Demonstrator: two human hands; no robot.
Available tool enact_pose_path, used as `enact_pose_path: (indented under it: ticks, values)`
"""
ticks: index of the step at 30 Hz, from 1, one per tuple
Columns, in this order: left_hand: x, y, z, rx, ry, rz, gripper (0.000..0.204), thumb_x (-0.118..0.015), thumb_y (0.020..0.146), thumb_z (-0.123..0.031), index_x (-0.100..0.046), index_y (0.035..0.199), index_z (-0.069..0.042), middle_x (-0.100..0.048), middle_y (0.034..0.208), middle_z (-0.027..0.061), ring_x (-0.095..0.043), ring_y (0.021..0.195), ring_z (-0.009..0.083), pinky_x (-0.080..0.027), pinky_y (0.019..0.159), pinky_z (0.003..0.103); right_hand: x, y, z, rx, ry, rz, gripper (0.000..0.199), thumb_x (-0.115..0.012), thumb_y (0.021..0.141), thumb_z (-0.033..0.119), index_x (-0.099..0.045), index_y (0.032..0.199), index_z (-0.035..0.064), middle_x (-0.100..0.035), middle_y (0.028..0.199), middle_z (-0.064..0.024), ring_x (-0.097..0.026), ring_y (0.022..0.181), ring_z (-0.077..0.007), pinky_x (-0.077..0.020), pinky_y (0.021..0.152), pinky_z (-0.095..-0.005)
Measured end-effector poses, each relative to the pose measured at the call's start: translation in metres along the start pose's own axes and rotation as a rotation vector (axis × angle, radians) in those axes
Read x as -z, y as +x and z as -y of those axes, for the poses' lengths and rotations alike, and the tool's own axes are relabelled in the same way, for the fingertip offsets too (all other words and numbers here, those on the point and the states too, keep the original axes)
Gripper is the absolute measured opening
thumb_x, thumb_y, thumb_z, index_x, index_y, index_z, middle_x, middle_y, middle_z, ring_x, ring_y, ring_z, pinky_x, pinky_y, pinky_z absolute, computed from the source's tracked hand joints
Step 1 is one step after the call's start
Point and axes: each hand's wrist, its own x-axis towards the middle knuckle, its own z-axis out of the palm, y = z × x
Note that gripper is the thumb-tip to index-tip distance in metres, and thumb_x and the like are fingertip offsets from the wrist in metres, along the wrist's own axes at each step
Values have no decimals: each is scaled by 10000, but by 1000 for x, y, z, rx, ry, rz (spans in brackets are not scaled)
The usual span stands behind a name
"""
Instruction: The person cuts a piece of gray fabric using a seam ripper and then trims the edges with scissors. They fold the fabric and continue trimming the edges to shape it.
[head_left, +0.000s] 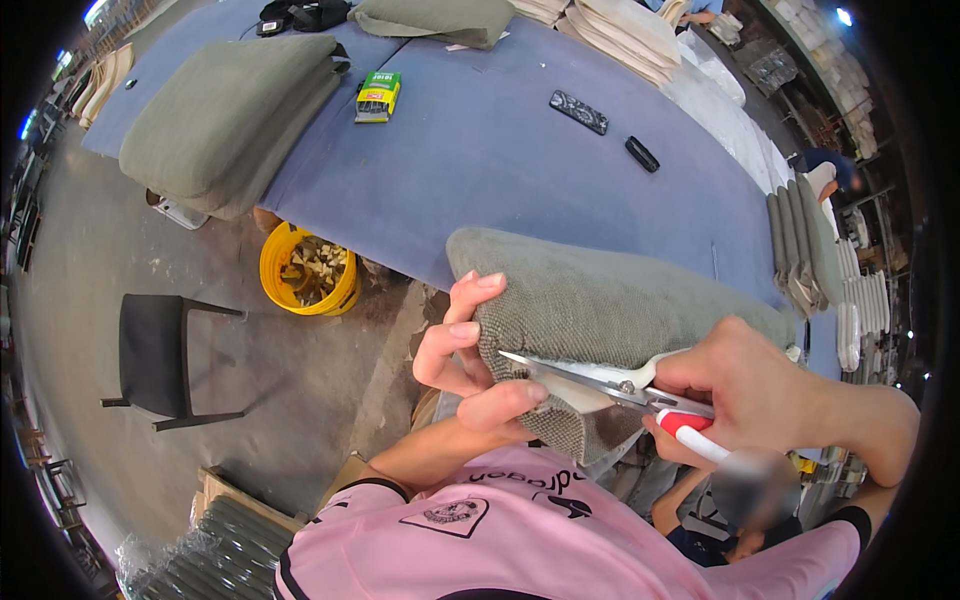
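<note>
A grey-green fabric-covered cushion (620,285) lies at the near edge of the blue table, its loose fabric flap and white inner lining facing me. My left hand (470,350) grips the cushion's left end, fingers on its top side and thumb on the flap. In my right hand (745,390) is a pair of scissors (625,388) with red and white handles. Their metal blades point left along the fabric edge, next to the white lining. Part of the lower blade is hidden by the fabric.
On the blue table (480,140) lie stacked grey-green cushions (235,120), a green-yellow box (378,97), a patterned phone (578,112) and a small black object (642,154). A yellow bucket (350,290) of scraps and a black chair (155,355) stand left. Another person (690,510) is below right.
</note>
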Motion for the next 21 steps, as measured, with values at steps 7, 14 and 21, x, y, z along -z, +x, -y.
enact_pose_path:
  ticks: [7,14,21]
  values:
    - [-3,-1,-1,84,-72,-19,570,-922,831,-195,-483,1192,-244,-323,1475,161,-586,1290,538,-405,1138,714,11,-7,0,-1,-15,44,344,-775,892,320,-677,782,10,-627,640,-188,-625,600,-409,-468,565,-465]
    - [9,-2,10,-29,-78,56,584,-912,830,-189,-433,1161,-233,-330,1457,174,-578,1289,563,-446,1116,708,27,-10,20,-101,-42,231,480,-702,1006,466,-692,853,11,-654,665,-183,-621,610,-410,-475,603,-481]
    - [-1,-1,7,-49,-65,-31,341,-752,991,-163,-426,1092,-167,-384,1408,196,-621,1230,587,-573,1055,655,5,-4,9,-25,43,154,437,-788,1000,413,-645,846,29,-525,580,-95,-517,496,-273,-396,511,-412]
